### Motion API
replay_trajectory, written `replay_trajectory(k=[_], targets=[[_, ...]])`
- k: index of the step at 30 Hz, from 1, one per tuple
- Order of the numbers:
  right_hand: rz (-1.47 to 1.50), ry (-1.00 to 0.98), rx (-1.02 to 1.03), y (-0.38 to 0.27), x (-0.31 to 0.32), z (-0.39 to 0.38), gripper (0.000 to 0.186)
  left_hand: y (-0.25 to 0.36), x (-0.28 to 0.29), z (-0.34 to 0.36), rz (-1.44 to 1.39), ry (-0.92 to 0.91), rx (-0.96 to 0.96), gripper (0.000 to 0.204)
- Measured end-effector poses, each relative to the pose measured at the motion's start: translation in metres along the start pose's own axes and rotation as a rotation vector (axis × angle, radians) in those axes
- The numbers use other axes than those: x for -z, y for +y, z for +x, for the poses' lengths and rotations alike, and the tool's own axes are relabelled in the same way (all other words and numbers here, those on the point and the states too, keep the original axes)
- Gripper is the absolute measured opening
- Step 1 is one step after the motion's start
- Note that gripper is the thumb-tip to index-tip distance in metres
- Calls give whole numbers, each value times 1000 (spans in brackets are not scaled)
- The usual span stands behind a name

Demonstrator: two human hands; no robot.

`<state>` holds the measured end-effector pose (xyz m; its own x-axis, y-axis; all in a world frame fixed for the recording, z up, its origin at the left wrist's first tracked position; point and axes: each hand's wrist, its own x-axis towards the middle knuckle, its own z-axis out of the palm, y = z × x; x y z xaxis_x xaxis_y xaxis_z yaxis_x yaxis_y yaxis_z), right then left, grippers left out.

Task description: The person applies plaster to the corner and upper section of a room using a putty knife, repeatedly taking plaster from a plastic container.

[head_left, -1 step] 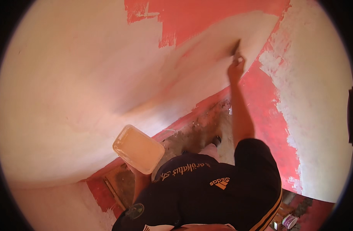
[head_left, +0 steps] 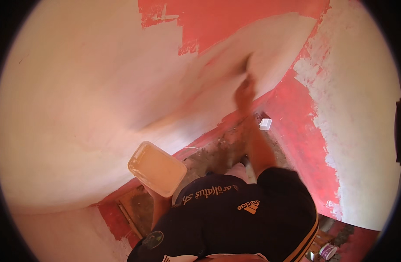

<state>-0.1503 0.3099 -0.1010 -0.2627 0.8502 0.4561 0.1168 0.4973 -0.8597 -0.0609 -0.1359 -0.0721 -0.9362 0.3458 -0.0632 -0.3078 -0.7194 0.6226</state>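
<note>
My left hand [head_left: 154, 192] is closed on the lower edge of a rectangular plastic tub [head_left: 159, 168] with pale paint in it. The tub hides most of those fingers. Out ahead, my right hand [head_left: 245, 91] grips what looks like a paintbrush [head_left: 245, 64], a thin dark shape smeared by motion. Its tip is at the wall [head_left: 91, 87], on a pale coat beneath a patch of bare red [head_left: 226, 22]. I cannot tell whether the bristles touch the surface.
At right, another wall [head_left: 292, 109] is red low down and whitish above. A small white container [head_left: 265, 124] stands on the floor by the corner. Wooden boards [head_left: 129, 216] lie low at left. A white and purple tub [head_left: 328, 251] sits at bottom right.
My right hand has swept left and down along the wall with the paintbrush, uncovering the small white container. The left hand and its tub have barely moved.
</note>
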Motion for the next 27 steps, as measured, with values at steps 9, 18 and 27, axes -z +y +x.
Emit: replay_trajectory(k=[9, 18, 27], targets=[[-441, -563, -26, -36, 79, -66, 43, 4, -44, -13, -87, 129, -32, 53], [-1, 23, 78, 72, 57, 160, 47, -8, -80, -16, 195, 48, -160, 58], [348, -623, -72, -26, 149, -47, 38, -19, -203, -26, 125, 42, -108, 61]])
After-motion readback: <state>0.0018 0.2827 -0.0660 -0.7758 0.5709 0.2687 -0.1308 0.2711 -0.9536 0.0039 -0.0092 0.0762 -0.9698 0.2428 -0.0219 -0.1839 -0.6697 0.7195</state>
